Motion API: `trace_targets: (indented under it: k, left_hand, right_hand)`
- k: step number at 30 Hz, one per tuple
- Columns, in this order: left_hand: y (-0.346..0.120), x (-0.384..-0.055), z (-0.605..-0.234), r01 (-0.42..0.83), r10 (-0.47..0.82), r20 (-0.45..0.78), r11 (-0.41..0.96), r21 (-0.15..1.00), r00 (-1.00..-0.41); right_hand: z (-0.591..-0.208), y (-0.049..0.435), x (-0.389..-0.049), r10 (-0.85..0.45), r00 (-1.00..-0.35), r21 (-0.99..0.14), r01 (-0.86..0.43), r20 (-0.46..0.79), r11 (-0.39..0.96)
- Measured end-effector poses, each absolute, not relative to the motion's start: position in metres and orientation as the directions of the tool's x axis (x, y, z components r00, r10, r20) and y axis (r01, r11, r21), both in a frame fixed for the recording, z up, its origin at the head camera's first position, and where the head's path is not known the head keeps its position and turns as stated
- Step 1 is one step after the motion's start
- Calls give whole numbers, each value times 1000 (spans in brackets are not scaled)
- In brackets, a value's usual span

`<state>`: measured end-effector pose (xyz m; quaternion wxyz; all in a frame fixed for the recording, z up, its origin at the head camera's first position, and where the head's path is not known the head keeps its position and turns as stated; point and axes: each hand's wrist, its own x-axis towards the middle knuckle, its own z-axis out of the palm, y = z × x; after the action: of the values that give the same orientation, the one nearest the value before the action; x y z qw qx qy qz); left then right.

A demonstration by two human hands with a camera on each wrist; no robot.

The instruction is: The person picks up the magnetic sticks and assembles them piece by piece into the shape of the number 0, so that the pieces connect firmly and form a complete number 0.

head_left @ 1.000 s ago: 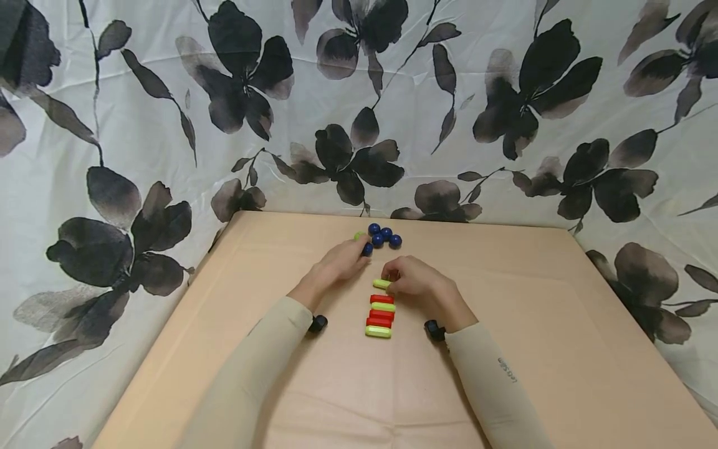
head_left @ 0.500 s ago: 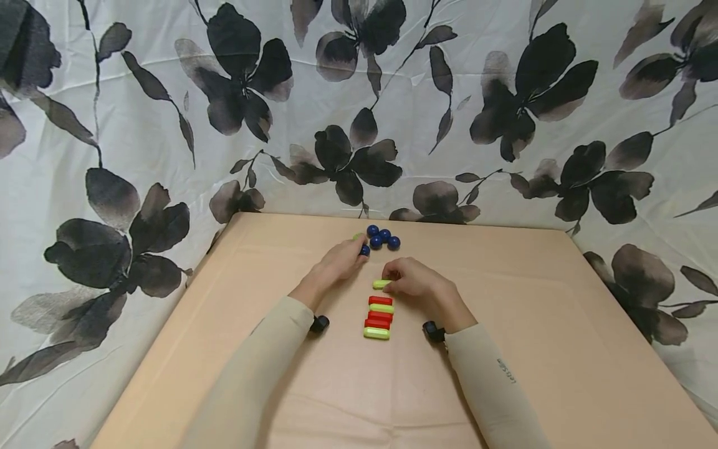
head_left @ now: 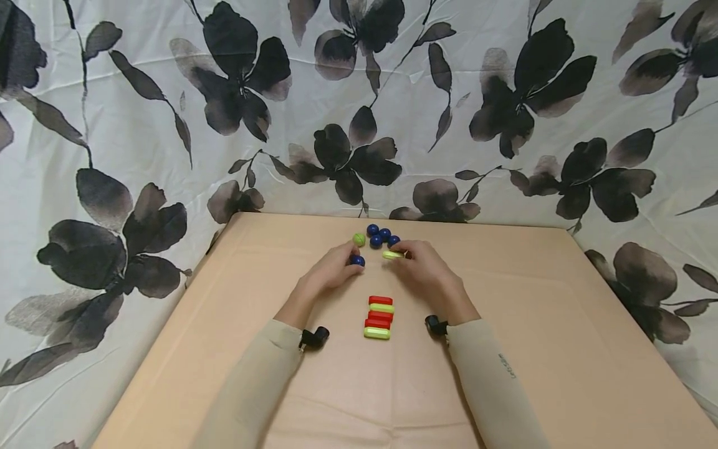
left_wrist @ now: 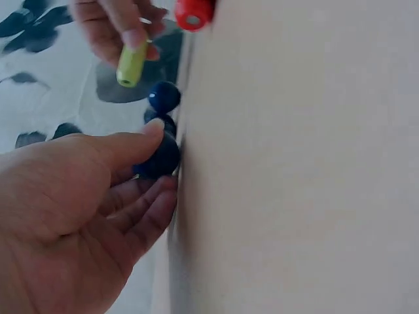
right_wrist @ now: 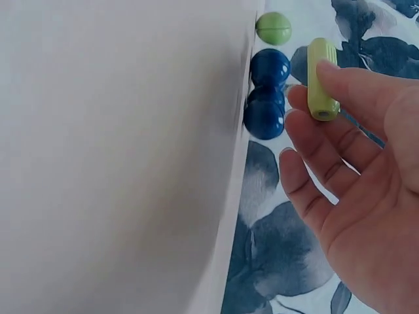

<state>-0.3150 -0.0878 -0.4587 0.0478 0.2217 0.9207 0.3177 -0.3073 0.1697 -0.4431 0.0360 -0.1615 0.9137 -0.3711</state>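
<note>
Fingers of the left hand [head_left: 330, 268] grip a glossy dark-blue ball [head_left: 357, 261], a lime-green ball [head_left: 359, 239] near its 12 o'clock, red and lime-green bars [head_left: 380, 316] at 5 on the desk [head_left: 561, 312]. Clustered dark-blue balls [head_left: 384, 235] crowd 2 o'clock; at 3, fingers of the right hand [head_left: 423, 265] pinch a lime-green, plastic-looking cylinder [head_left: 392, 254], long axis 9-to-3.

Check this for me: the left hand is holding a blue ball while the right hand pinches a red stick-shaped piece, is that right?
Not quite. The stick-shaped piece that the right hand pinches is yellow-green, not red, as the right wrist view shows. The left hand is indeed holding a blue ball.
</note>
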Motion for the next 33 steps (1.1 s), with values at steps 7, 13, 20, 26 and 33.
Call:
trace_targets:
  k: [7,13,20,26,33]
  left_hand:
    - [-87,-314,-472,401,438,124,625,670,-890]
    - [-84,-315,-478,390,406,145,626,676,-903]
    - [-80,-317,-478,391,394,157,631,670,-905]
    - [-79,-319,-477,382,392,147,633,673,-908]
    - [-76,-320,-477,390,392,153,646,656,-907]
  right_hand:
    - [-449,164,-316,-361,-929,-715,-306,81,628]
    - [-453,160,-321,-414,-909,-704,-326,50,631]
    - [-458,156,-332,-457,-889,-686,-350,28,638]
    - [-461,157,-339,-482,-876,-676,-370,24,638]
    - [-462,160,-343,-487,-873,-676,-370,18,638]
